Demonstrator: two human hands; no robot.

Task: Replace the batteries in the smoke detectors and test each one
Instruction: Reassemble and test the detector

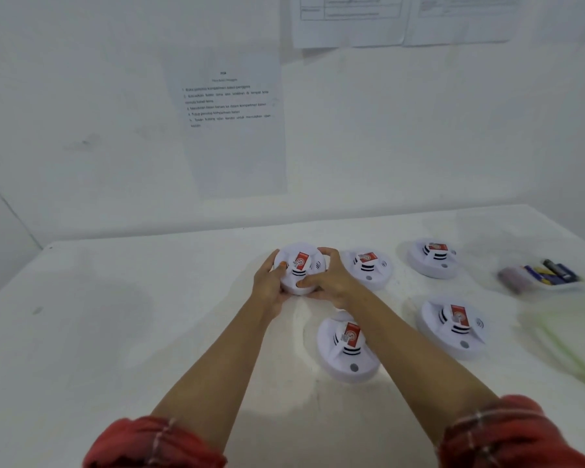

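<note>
Likely light, stiff and smooth-shelled, the smoke detector [301,261] at mid-frame, low over the table [132,315], is clasped by both hands, left hand [270,285] and right hand [331,282] curled round its rim, probably the surest hold for twisting.

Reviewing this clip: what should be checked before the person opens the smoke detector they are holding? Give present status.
1. Left hand and right hand both grip the held smoke detector: ok.
2. Its battery cover reachable: cannot tell, only the red-labelled face shows.
3. Battery tray on the table at the right: ok.
4. Fresh batteries told from old: cannot tell, blurred.
5. Front smoke detector clear of the right forearm: not ok, the forearm crosses over it.
</note>
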